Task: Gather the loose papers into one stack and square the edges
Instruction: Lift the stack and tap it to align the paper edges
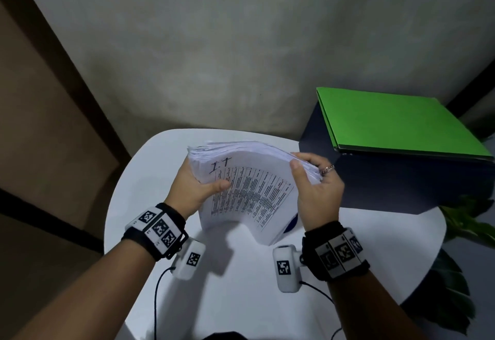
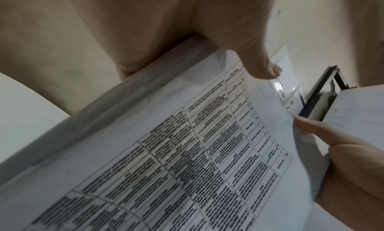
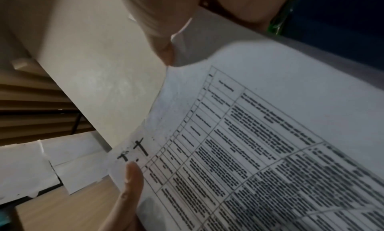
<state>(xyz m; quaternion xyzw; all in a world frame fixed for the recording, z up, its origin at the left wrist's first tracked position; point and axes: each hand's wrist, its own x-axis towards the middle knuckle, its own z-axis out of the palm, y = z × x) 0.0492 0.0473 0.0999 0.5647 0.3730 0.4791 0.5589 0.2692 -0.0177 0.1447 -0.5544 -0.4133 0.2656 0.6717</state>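
The stack of papers (image 1: 249, 192) stands on its lower edge on the white table (image 1: 241, 299) at the middle of the head view, its top bowed, a printed grid facing the camera. At its left side the left hand (image 1: 197, 188) grips it, thumb curled over the front sheet. At its right side the right hand (image 1: 318, 192) clasps the edge, thumb in front, fingers wrapped behind. At the right a green folder (image 1: 401, 122) lies on a dark box (image 1: 388, 179).

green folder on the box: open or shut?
Shut: the green folder lies flat on the dark box, covers together, nothing sticking out.
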